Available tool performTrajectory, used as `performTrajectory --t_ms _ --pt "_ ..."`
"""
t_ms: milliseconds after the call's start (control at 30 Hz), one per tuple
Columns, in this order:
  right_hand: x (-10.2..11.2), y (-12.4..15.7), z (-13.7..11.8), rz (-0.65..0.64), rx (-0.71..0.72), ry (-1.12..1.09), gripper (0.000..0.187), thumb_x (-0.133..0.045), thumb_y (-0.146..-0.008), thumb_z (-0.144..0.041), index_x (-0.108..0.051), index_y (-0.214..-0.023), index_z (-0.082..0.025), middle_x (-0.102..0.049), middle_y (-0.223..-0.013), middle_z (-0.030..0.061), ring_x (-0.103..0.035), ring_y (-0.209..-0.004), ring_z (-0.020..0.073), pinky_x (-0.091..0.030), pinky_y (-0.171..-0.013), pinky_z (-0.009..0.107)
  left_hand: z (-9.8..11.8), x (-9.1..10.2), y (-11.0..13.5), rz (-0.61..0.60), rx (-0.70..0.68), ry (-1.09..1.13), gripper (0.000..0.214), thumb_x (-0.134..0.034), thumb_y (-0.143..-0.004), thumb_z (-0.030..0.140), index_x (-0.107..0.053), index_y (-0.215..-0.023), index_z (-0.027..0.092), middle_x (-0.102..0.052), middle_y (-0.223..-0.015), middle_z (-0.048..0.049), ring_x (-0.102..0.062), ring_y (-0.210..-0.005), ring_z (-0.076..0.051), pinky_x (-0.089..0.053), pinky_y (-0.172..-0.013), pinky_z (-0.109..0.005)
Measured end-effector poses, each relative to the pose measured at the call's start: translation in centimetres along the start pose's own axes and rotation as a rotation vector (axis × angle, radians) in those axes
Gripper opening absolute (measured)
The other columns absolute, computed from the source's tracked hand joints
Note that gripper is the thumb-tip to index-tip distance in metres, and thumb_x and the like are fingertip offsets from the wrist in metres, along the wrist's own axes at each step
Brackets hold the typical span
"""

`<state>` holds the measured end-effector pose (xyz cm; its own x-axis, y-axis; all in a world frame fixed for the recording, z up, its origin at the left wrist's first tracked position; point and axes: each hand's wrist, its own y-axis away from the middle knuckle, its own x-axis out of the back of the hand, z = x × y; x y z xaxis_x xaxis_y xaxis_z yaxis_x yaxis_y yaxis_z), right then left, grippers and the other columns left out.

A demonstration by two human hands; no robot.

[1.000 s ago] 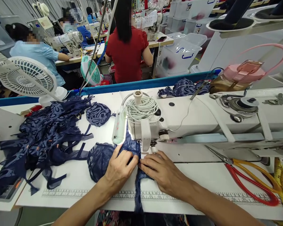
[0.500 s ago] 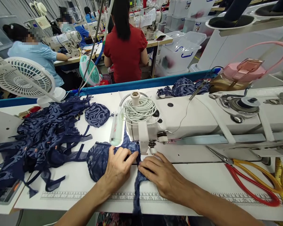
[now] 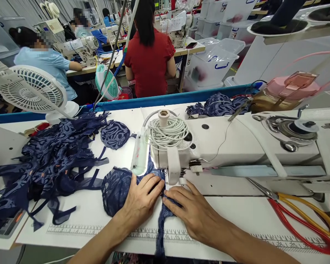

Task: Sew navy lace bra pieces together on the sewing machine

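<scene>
A dark blue lace garment piece (image 3: 116, 187) lies on the white table under the head of a white sewing machine (image 3: 236, 146). My left hand (image 3: 141, 200) lies flat on the lace, its fingers stretched toward the needle. Close beside it, my right hand (image 3: 189, 209) presses the fabric flat just in front of the presser foot (image 3: 178, 179). A strip of the lace hangs down over the table's front edge between my wrists.
A heap of dark blue lace pieces (image 3: 49, 161) covers the left of the table, with a white desk fan (image 3: 30, 90) behind it. Red-and-orange-handled scissors (image 3: 299, 212) lie at the right. A pink-lidded bottle (image 3: 288, 90) rests behind the machine. Other people sew at tables beyond a blue divider.
Both hands have slid a little forward toward the needle, keeping the lace flat. The view has shifted slightly.
</scene>
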<state>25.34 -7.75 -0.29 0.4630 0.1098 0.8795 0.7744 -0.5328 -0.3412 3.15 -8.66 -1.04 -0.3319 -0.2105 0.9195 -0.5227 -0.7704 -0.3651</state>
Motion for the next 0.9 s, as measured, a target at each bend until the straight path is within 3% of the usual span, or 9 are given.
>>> performTrajectory --t_ms 333,700,900 --pt "-0.3 0.1 0.0 0.01 -0.015 -0.024 0.056 -0.047 -0.068 0.0 -0.06 -0.119 -0.018 -0.066 -0.115 0.0075 -0.054 -0.112 0.0216 -0.015 -0.116 0.048 0.2 -0.4 -0.3 0.07 0.005 -0.01 0.036 -0.043 -0.092 0.007 -0.06 -0.123 0.015 -0.069 -0.117 -0.0102 -0.058 -0.115 -0.025 -0.033 -0.103 -0.049" --pt "-0.5 -0.1 0.6 -0.018 -0.045 0.057 0.063 -0.048 -0.069 0.0 -0.056 -0.13 -0.017 -0.064 -0.126 0.0081 -0.057 -0.097 0.0232 -0.014 -0.115 0.053 -0.4 -0.8 -1.5 0.065 0.039 -0.034 0.038 -0.045 -0.088 0.004 -0.057 -0.122 0.014 -0.07 -0.111 -0.0091 -0.061 -0.11 -0.025 -0.011 -0.115 -0.065" --pt "-0.8 -0.8 1.4 -0.051 -0.064 0.091 0.068 -0.043 -0.07 0.003 -0.051 -0.136 -0.013 -0.067 -0.117 0.011 -0.058 -0.099 0.0247 -0.015 -0.114 0.057 -1.0 -0.6 -2.6 0.058 0.021 -0.03 0.036 -0.045 -0.082 0.002 -0.06 -0.112 0.016 -0.068 -0.106 -0.0085 -0.06 -0.107 -0.026 -0.023 -0.111 -0.066"
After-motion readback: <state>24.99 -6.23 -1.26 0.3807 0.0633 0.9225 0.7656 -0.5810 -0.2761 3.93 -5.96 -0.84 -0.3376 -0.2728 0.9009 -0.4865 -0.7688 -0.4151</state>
